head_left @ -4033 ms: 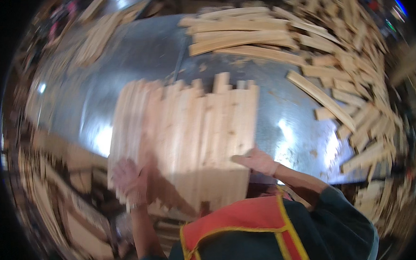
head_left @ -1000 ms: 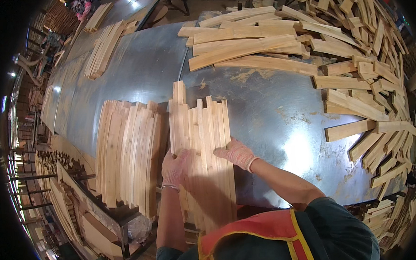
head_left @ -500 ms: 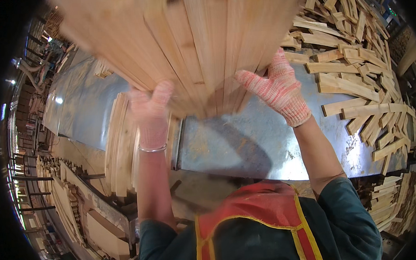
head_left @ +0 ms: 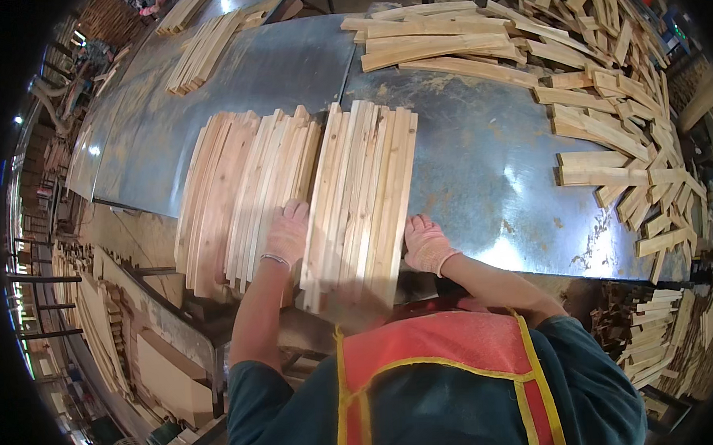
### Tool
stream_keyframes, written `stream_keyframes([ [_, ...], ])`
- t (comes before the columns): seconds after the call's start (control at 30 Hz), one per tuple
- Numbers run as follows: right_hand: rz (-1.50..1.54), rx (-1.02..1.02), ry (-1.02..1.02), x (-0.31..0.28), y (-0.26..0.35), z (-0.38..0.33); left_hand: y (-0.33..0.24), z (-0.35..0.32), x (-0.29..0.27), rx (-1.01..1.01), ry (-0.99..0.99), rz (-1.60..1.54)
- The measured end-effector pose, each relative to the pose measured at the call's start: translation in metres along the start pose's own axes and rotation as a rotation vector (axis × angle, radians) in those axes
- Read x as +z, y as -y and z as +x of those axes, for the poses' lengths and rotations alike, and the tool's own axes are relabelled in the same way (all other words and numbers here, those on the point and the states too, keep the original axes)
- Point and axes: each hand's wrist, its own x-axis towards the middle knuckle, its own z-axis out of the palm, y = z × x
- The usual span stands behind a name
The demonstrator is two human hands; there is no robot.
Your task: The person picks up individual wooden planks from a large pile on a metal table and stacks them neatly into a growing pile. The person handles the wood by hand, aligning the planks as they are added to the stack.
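Lifted overhead half a second ago, the bundle of wooden slats [head_left: 363, 198] now lies flat on the metal table [head_left: 491, 167], flanked by the gloved left hand [head_left: 287, 234] and right hand [head_left: 427, 243], fingers spread flat against its edges. Sorted slats [head_left: 242, 188] lie alongside; a loose pile [head_left: 608, 104] remains. No labels show.
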Motion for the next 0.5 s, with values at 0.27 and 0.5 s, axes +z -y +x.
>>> stream_keyframes([
  [0.27,1.317,0.107,0.053,-0.074,-0.006,0.016,-0.058,0.030,-0.097,-0.351,0.071,-0.222],
  [0.5,1.141,-0.254,0.205,-0.098,-0.069,0.022,-0.204,0.112,-0.127,-0.526,0.059,-0.526],
])
